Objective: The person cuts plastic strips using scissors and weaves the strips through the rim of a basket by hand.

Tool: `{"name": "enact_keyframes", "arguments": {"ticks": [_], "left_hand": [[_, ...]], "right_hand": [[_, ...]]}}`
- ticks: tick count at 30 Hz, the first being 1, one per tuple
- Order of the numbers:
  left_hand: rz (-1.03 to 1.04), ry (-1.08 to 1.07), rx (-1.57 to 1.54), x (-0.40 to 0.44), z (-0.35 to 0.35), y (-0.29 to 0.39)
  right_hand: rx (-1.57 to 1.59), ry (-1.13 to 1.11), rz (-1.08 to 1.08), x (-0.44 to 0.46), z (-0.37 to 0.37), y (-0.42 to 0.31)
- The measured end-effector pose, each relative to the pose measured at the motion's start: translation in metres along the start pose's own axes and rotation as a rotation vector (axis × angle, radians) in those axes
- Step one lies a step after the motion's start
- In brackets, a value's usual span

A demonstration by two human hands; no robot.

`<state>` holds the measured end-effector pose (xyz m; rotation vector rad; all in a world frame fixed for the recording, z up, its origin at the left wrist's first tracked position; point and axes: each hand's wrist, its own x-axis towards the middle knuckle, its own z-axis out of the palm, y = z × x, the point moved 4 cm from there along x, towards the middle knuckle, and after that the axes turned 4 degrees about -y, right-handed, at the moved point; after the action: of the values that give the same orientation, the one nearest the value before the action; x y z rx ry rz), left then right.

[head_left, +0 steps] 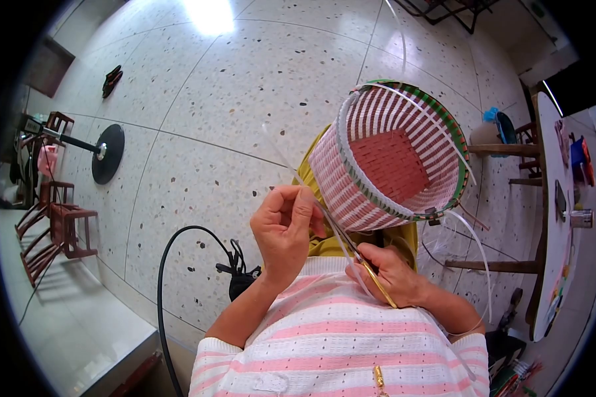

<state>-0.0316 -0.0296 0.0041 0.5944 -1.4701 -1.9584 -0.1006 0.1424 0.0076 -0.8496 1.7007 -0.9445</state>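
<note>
My left hand point(283, 228) is closed in a pinch on a narrow white plastic strip point(281, 153). One end of the strip sticks out past my fingertips, and the rest slants down toward my lap. My right hand point(389, 274) is wrapped round a slim metal tool with a gold-coloured handle point(380, 286), whose exact kind I cannot make out. Its thin shaft points up toward my left fingers, alongside the strip. Tilted at my knees is a round pink-and-white woven basket point(331, 175) with a partly green rim. Loose white strips hang from that rim.
On the right stands a white-topped table point(546, 264) with wooden legs and a metal can point(581, 218). To the left are small brown chairs point(69, 228) and a stand with a round black base point(108, 153). A black cable point(162, 291) curves beside me. A dark sandal point(112, 81) lies on the floor.
</note>
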Motion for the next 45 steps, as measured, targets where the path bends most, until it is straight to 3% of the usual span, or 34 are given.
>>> {"name": "enact_keyframes", "arguments": {"ticks": [12,17,20,26,45], "left_hand": [[-0.050,-0.036,-0.056,-0.001,0.000,-0.003],[-0.197,-0.063,-0.257,0.012,-0.010,-0.008],[-0.172,-0.096,-0.285,0.016,-0.009,-0.006],[-0.091,-0.050,-0.035,0.008,-0.004,-0.004],[-0.040,-0.079,-0.020,0.002,-0.003,-0.005]], "right_hand": [[-0.028,0.065,-0.042,-0.001,0.001,0.003],[-0.039,0.060,-0.045,-0.003,0.000,0.009],[-0.047,0.044,-0.058,-0.003,0.001,0.009],[-0.056,0.035,-0.023,-0.002,-0.002,0.000],[-0.060,-0.006,0.056,-0.004,0.001,0.009]]}}
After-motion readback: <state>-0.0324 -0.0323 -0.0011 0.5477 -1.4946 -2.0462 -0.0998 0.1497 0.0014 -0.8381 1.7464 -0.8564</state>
